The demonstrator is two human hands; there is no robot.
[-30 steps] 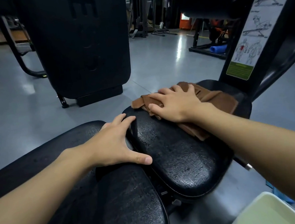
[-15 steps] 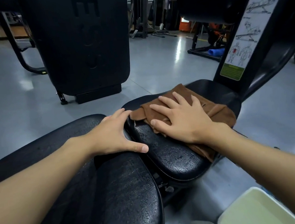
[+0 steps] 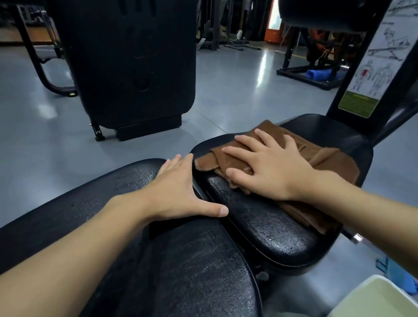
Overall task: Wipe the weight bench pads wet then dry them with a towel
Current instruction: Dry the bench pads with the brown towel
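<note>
Fingers of the right hand [image 3: 269, 168] lay spread flat on the brown towel [image 3: 314, 155] atop the seat pad [image 3: 276, 231] right of centre; the left hand [image 3: 180, 187] rested open, gripping nothing, on the back pad [image 3: 190, 277]

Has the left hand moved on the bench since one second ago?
No. The left hand rests at the same spot on the back pad, thumb by the edge of the seat pad; only the view shifted.
</note>
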